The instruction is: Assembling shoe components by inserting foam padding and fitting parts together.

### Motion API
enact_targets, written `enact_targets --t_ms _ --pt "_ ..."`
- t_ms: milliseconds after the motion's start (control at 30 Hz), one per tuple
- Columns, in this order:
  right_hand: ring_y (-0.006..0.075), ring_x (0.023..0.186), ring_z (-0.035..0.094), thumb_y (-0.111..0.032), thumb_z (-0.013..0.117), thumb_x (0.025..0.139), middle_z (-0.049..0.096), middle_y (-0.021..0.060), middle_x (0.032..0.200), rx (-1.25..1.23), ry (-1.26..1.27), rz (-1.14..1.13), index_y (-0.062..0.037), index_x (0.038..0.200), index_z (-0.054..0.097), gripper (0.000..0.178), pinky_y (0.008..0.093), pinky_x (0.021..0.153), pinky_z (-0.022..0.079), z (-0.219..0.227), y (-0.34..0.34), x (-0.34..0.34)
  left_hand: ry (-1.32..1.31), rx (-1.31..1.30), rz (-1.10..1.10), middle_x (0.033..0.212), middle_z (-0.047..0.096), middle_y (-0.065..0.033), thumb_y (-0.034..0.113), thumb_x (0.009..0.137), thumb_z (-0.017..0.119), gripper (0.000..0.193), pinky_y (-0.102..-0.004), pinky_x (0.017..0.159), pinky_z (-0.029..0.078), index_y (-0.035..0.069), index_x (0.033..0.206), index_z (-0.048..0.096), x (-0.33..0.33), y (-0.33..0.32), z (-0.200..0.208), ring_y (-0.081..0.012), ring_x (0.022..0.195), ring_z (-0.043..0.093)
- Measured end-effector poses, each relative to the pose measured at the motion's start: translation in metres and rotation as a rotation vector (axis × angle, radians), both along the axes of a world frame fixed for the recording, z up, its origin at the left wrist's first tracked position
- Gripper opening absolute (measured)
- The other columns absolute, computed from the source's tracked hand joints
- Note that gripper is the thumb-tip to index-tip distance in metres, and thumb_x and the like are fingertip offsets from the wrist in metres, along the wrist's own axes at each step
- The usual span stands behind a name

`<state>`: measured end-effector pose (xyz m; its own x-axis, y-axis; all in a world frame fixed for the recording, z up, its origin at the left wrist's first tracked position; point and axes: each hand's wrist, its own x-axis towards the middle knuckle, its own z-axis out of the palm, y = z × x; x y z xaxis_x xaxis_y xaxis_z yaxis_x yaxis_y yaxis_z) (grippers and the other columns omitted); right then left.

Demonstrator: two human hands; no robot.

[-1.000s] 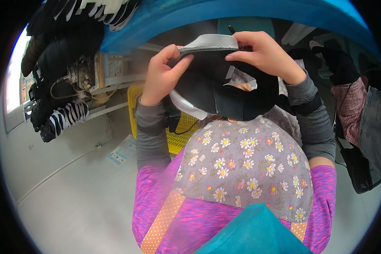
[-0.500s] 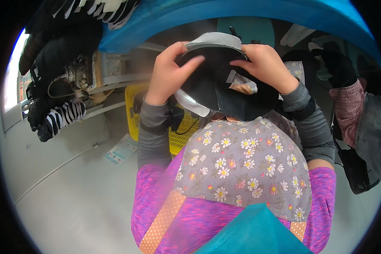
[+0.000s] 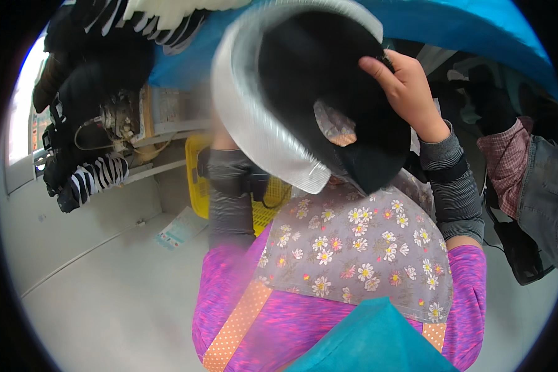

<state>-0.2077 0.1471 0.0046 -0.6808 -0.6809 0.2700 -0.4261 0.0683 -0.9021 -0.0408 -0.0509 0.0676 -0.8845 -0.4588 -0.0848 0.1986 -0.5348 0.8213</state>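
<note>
A black cap (image 3: 310,68) is held up before my chest, its hollow inside turned toward me. Along its edge runs a wide white band (image 3: 245,127), standing outward on the left and top. Through an oval gap in the black cloth, the flowered apron (image 3: 366,248) shows. My right hand (image 3: 406,93) grips the cap's right edge, thumb on the inside and fingers behind. Behind the white band on the left is my left hand (image 3: 223,136); only a blurred bit near the wrist shows, and its fingers are hidden.
A yellow plastic basket (image 3: 194,177) stands beyond my left forearm. Black and white striped pieces (image 3: 99,170) hang at the left near a machine (image 3: 115,115). Blue cloth (image 3: 465,28) spans the far side. Checked cloth (image 3: 505,149) and grey denim (image 3: 542,192) are at the right.
The cap has come up closer and tilted, so its white band swings broadly to the left. My left hand has gone from the top edge to behind the band; my right hand still grips the edge.
</note>
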Motion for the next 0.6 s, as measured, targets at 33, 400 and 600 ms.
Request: enact_targets --t_ms 33,400,600 --pt "0.0145 0.055 0.037 -0.030 0.068 0.094 0.049 0.0114 0.061 -0.153 -0.077 -0.045 0.0037 0.080 0.060 0.037 0.0299 0.052 0.037 0.005 -0.004 0.003 -0.021 -0.027 -0.019 0.112 0.062 -0.0086 0.016 0.096 0.062 0.043 -0.0284 0.089 0.048 0.002 0.135 0.050 -0.004 0.004 -0.009 -0.0160 0.098 0.058" --pt "0.0195 0.081 0.065 -0.015 0.078 0.082 0.069 0.0120 0.093 -0.563 -0.193 0.103 0.0013 0.100 0.067 0.026 0.0315 0.075 0.051 0.041 -0.036 0.039 -0.020 -0.434 0.149 0.134 0.054 -0.0129 0.020 0.092 0.065 0.056 -0.0402 0.105 0.043 0.005 0.141 0.043 -0.028 0.018 -0.064 -0.0272 0.123 0.053" --pt "0.0218 0.078 0.065 -0.020 0.074 0.088 0.069 0.0130 0.090 -0.374 -0.041 0.021 0.0015 0.101 0.067 0.026 0.0305 0.073 0.051 0.041 -0.029 0.037 -0.148 -0.225 0.271 0.133 0.056 -0.0115 0.047 0.104 0.043 0.056 -0.0362 0.104 0.044 0.003 0.139 0.046 -0.036 0.035 -0.049 -0.0247 0.121 0.055"
